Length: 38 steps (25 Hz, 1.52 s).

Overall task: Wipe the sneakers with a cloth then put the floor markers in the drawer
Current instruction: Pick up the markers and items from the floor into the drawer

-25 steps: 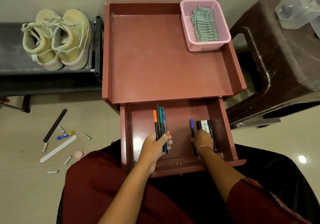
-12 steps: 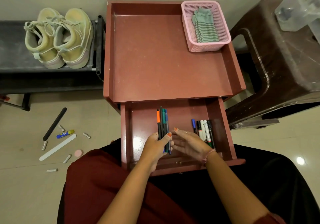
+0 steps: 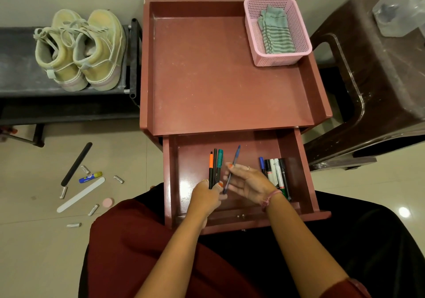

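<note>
Head view, looking down onto a red-brown side table point(image 3: 207, 72) with its drawer point(image 3: 308, 182) pulled open over the lap. Left hand point(image 3: 205, 195) curled round the lower ends of three markers point(image 3: 215, 168), orange cap, black and teal, held upright-ish over the drawer's left-middle part, tips pointing away. Right hand point(image 3: 247, 181) palm up, fingers loosely bent, pinching a blue pen point(image 3: 231, 171) between thumb and fingertips, pen tilted, far end toward the drawer back, near end just beside the left hand's fingers. Row of more markers point(image 3: 276, 176) lying side by side on the drawer floor against the right wall, blue, black, white and green-ended, just beside the right wrist with its pink thread band. Pink mesh basket point(image 3: 253, 35) at the table top's far right corner, striped green-grey cloth point(image 3: 274, 34) folded inside. Pair of pale yellow-green sneakers point(image 3: 85, 49) side by side on a dark low rack point(image 3: 18, 72) left of the table, toes away, laces loose. On the tiled floor point(image 3: 34, 251) lower left: black stick point(image 3: 77, 163), white nail file point(image 3: 80, 194), blue-yellow tube point(image 3: 90, 177), small pink round item point(image 3: 108, 202), several small silver cylinders point(image 3: 118, 179) scattered around. Dark brown plastic stool point(image 3: 379, 95) on the right, clear plastic container point(image 3: 402, 5) on top of it, partly cut off by the frame edge. Dark red and black clothing across the bottom
</note>
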Tool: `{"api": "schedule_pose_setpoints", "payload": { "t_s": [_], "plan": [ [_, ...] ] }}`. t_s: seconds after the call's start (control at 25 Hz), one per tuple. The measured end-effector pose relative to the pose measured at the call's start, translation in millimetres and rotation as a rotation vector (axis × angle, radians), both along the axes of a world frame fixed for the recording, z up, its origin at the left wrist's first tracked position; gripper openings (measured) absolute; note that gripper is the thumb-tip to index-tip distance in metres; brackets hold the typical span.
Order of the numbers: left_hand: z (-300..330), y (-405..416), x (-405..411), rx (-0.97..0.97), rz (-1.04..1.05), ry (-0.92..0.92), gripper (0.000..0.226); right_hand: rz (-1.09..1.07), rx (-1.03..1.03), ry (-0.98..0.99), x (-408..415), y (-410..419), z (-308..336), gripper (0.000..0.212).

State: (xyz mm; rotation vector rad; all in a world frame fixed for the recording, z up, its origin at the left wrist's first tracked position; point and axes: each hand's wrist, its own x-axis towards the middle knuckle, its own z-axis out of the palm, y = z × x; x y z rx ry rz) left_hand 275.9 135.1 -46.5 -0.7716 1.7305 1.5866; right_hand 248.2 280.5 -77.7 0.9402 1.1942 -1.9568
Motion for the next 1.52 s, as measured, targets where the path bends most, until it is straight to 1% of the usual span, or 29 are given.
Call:
{"api": "schedule_pose_setpoints", "payload": {
  "t_s": [0.04,0.08,0.12,0.16,0.2,0.24,0.28,0.36,0.44,0.6,0.68,0.72,0.76,0.8,0.84,0.88,0.92,0.96,1.0,1.12,1.24,1.32,1.36,1.4,1.48,1.52],
  "plan": [
    [-0.6,-0.3,-1.0,-0.002,0.024,-0.001,0.010,-0.033,0.087,-0.002,-4.1,6.5,-7.5,0.014],
    [-0.8,-0.4,-1.6,-0.006,0.040,0.004,0.009,0.002,0.268,0.006,-6.9,14.0,-16.3,0.014],
    [-1.1,-0.5,-2.1,-0.007,0.047,0.012,0.008,0.149,0.552,0.022,-7.5,22.5,-27.8,0.014],
    [-1.0,-0.2,-2.4,-0.005,0.047,0.017,0.008,0.356,0.844,0.037,-6.6,30.3,-39.5,0.017],
    [-1.0,0.2,-2.5,0.000,0.043,0.017,0.009,0.536,1.064,0.040,-3.9,36.4,-48.8,0.021],
    [-1.1,0.4,-2.1,0.007,0.039,0.014,0.013,0.655,1.184,0.024,0.1,40.3,-55.3,0.025],
    [-1.7,0.7,-2.0,0.014,0.035,0.008,0.016,0.717,1.239,0.006,4.4,42.5,-58.3,0.029],
    [-2.3,0.7,-2.5,0.024,0.030,-0.002,0.021,0.736,1.283,-0.030,9.3,45.0,-61.1,0.037],
    [-2.4,0.5,-2.8,0.024,0.029,-0.009,0.020,0.701,1.323,-0.066,10.3,49.5,-63.0,0.038],
    [3.4,-0.5,-3.0,0.050,0.038,-0.027,0.010,0.611,1.350,-0.157,12.6,60.1,-65.1,0.033],
    [5.1,-0.6,-2.4,0.076,0.033,-0.032,0.008,0.532,1.291,-0.130,11.4,58.6,-61.5,0.026],
    [6.1,-0.5,-2.1,0.084,0.027,-0.032,0.008,0.418,1.173,-0.076,11.0,53.2,-57.2,0.020],
    [7.2,-0.1,-1.9,0.096,0.027,-0.031,0.007,0.255,0.973,-0.021,11.1,44.2,-50.1,0.014],
    [8.2,0.2,-1.5,0.110,0.030,-0.032,0.006,0.101,0.701,0.007,12.0,32.5,-38.9,0.012],
    [8.5,0.5,-1.3,0.123,0.034,-0.032,0.005,0.006,0.410,0.031,13.5,21.0,-25.3,0.016],
    [9.4,0.9,-1.3,0.134,0.037,-0.032,0.006,-0.012,0.167,0.049,15.8,11.1,-12.7,0.023],
    [9.8,1.2,-1.4,0.146,0.041,-0.032,0.008,0.022,-0.002,0.062,18.6,3.4,-3.0,0.027],
    [10.9,1.9,-1.8,0.158,0.041,-0.035,0.009,0.071,-0.103,0.081,20.4,-3.5,6.0,0.028],
    [11.2,2.2,-1.7,0.164,0.035,-0.037,0.010,0.108,-0.148,0.101,22.1,-8.6,12.3,0.025],
    [10.7,2.2,-1.8,0.142,-0.011,-0.036,0.011,0.120,-0.117,0.093,21.1,-15.0,16.6,0.020],
    [6.8,-0.4,-2.3,0.100,0.020,-0.031,0.009,-0.014,-0.069,0.042,12.1,-7.5,5.1,0.024],
    [6.0,-3.3,-4.0,0.092,0.060,-0.033,0.006,-0.106,0.048,0.023,4.0,1.0,-7.1,0.023],
    [5.9,-4.3,-4.9,0.089,0.072,-0.032,0.008,-0.092,0.195,0.017,0.7,5.0,-14.9,0.023],
    [5.4,-5.0,-5.7,0.074,0.074,-0.026,0.012,0.009,0.428,0.020,-1.3,9.9,-23.8,0.022],
    [5.7,-4.8,-6.9,0.039,0.061,-0.021,0.018,0.418,0.965,0.055,-2.4,19.5,-42.7,0.022],
    [6.3,-4.1,-7.5,0.036,0.065,-0.026,0.020,0.587,1.124,0.066,-1.2,23.2,-49.9,0.022]
  ]
}}
